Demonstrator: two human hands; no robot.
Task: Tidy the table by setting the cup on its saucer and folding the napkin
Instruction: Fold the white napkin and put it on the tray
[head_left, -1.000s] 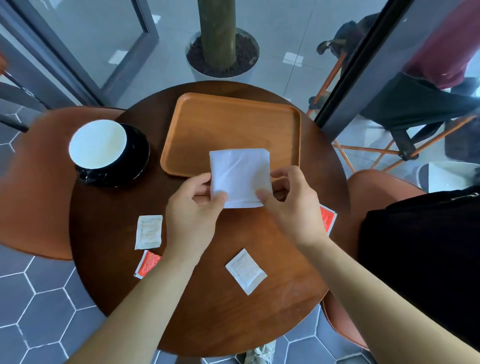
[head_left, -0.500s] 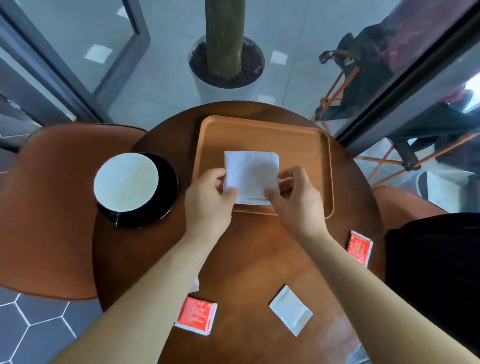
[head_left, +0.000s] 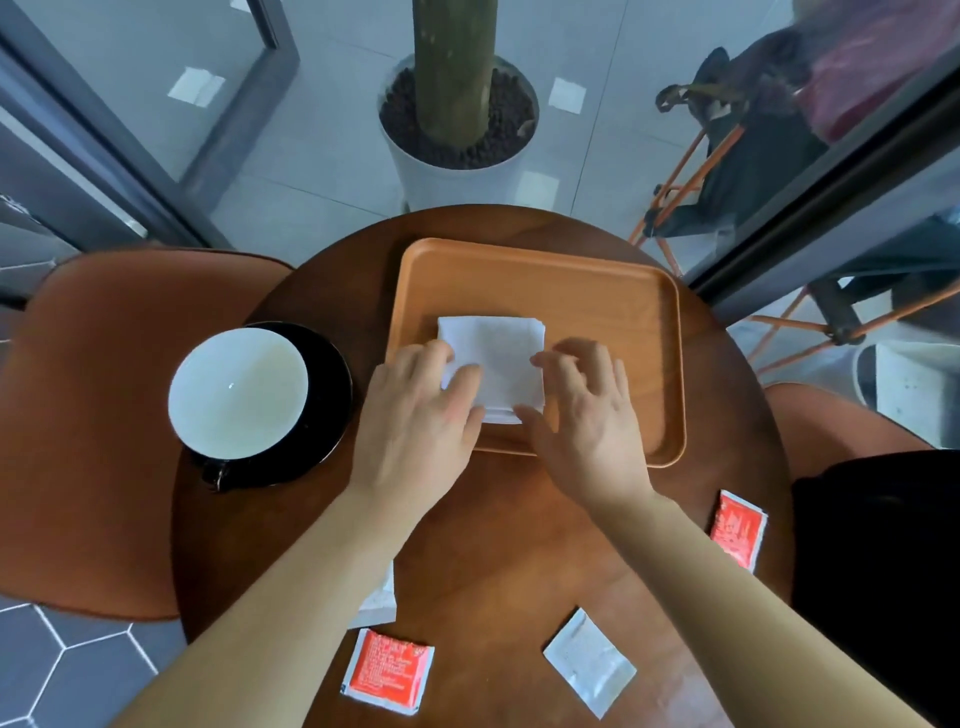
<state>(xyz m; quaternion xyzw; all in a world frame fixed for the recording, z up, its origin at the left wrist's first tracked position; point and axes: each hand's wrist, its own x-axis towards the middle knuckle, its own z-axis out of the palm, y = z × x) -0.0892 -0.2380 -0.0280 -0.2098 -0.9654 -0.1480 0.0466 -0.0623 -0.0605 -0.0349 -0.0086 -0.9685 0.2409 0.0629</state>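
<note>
Left grip (head_left: 421, 415) and right grip (head_left: 587, 415), both opened flat, rest on the folded napkin (head_left: 493, 353) by the near edge of the tray (head_left: 670, 364); press creases evenly.

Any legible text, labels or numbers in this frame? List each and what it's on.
Red packet at front edge: white print, too blurred to read.
Red packet at right edge: same, unreadable.
White packet, napkin, cup, tray: no readable marks.
</note>
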